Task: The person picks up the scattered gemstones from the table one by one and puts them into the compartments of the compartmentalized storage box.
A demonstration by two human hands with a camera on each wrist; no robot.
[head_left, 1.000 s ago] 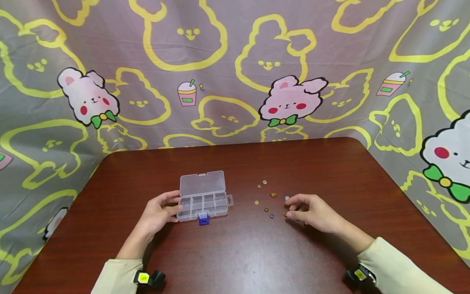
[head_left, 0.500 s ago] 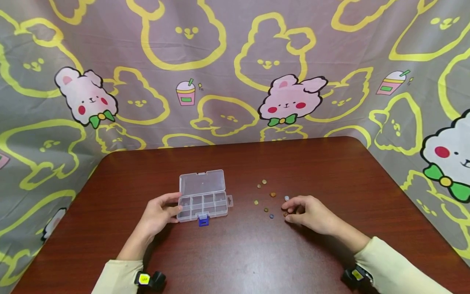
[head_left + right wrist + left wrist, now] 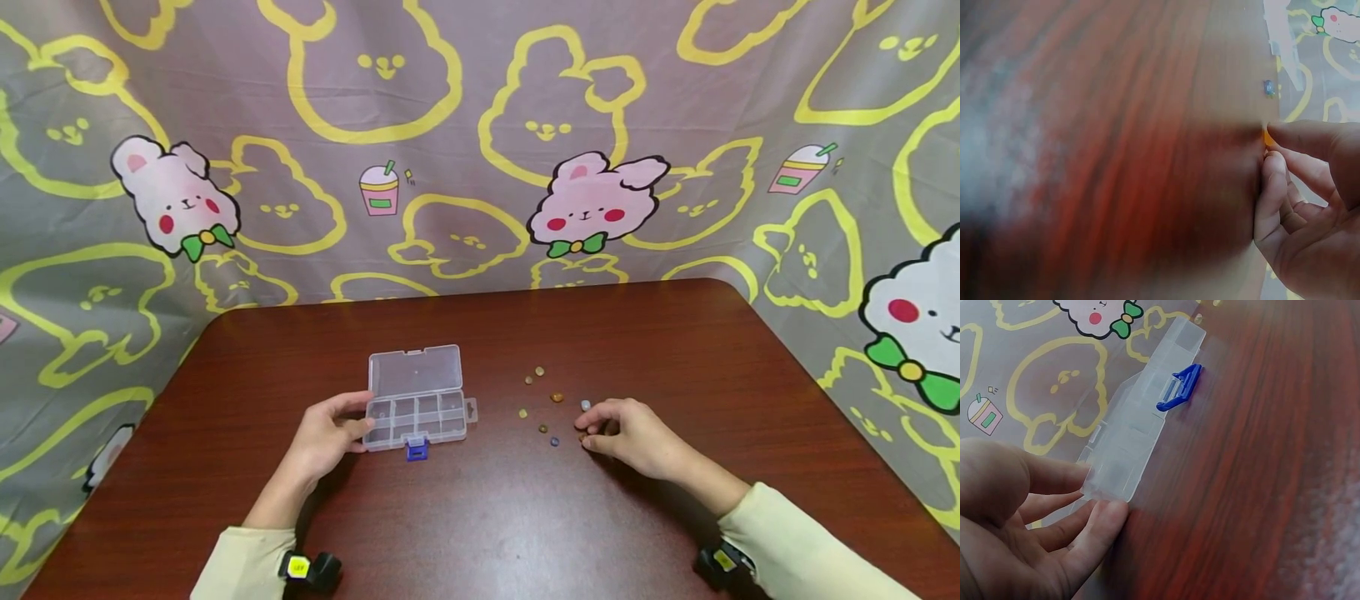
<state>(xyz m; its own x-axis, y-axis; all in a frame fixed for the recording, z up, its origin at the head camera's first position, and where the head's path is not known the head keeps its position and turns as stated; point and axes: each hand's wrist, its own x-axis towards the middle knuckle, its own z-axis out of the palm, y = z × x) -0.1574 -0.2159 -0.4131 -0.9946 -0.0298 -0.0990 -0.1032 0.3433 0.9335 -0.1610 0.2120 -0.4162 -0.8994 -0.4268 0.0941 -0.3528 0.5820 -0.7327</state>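
Observation:
A clear plastic compartment box lies on the table with its lid flipped back and its blue latch hanging at the front. Its divided compartments look empty. My left hand grips the box's left end, thumb at the front corner and fingers behind. In the left wrist view the fingertips touch the clear end wall. Right of the box, my right hand pinches a small orange bead between thumb and index finger, low at the tabletop. The fingertips mostly hide that bead in the head view.
Several small beads lie between the box and my right hand: a blue bead, an amber bead, a yellow bead and a pale bead close to my index finger. A patterned curtain hangs behind the brown table.
My right hand has shifted slightly left, and its thumb and index finger have come together on the orange bead. The left hand stays on the box, which has barely moved.

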